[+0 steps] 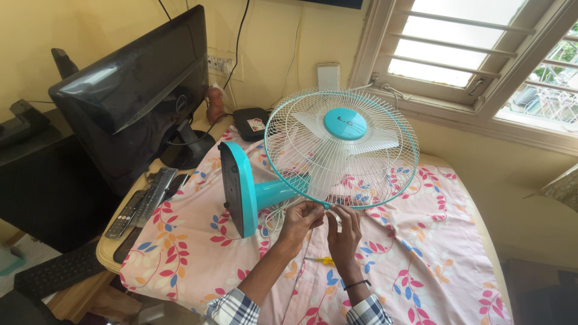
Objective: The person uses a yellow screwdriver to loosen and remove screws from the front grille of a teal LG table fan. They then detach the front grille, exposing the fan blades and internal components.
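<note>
Both the left hand and the right hand pinch the lowest edge of the fan's turquoise guard rim, fingers closed on it. The fan lies tipped on the flowered cloth, its base left of the rim. A yellow screwdriver lies below the rim between the forearms; bare cloth spreads to the rim's right, and a monitor and remotes crowd the far left.

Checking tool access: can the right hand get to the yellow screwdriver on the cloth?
Probably yes. The yellow screwdriver lies uncovered on the floral cloth just below the right hand, with nothing between them.
</note>
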